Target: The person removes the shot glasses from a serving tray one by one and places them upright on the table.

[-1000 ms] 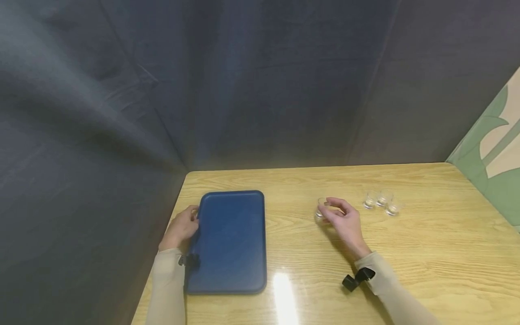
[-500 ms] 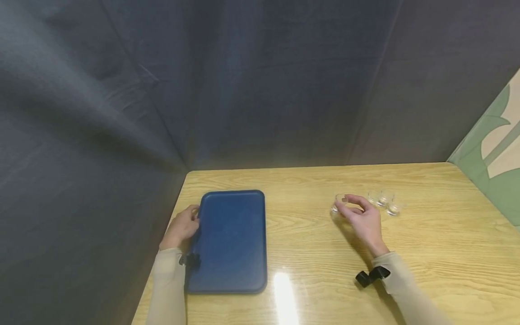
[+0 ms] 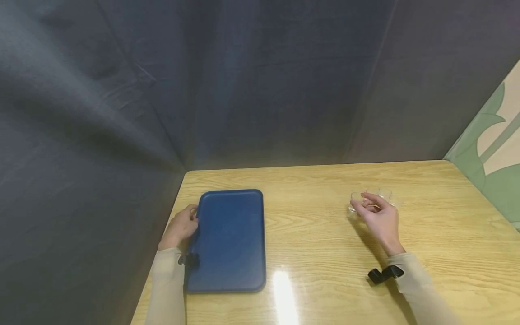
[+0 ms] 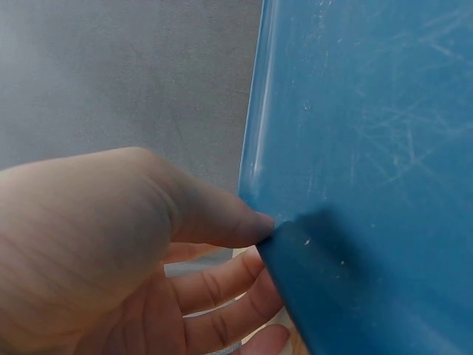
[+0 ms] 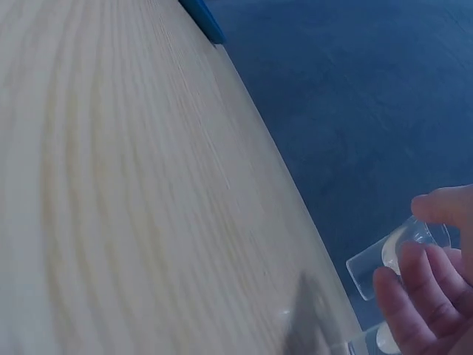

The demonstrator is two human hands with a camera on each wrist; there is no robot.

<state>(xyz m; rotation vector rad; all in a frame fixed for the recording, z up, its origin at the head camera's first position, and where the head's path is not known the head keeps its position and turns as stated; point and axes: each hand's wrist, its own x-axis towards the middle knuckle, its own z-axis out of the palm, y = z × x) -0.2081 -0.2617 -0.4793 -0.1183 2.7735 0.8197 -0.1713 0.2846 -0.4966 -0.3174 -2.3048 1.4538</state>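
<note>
A blue tray [image 3: 231, 239] lies flat on the left part of the wooden table [image 3: 317, 253]. My left hand [image 3: 191, 216] grips its left rim; in the left wrist view the thumb [image 4: 222, 222] lies on top of the tray [image 4: 369, 133] edge and the fingers curl beneath it. My right hand [image 3: 371, 207] pinches a small clear glass [image 3: 355, 201] at the table's right, just left of more small clear glasses [image 3: 386, 194]. In the right wrist view the held glass [image 5: 395, 255] sits between thumb and fingertips [image 5: 414, 296], with another glass [image 5: 369, 342] below it.
A dark blue-grey curtain [image 3: 243, 90] closes off the back and left of the table. A green patterned panel [image 3: 491, 158] stands at the right. Bare wood [image 3: 308, 216] lies between the tray and the glasses.
My right hand has carried the small glass to the right, from near the table's middle up to the group of glasses. The left hand and the tray have stayed put.
</note>
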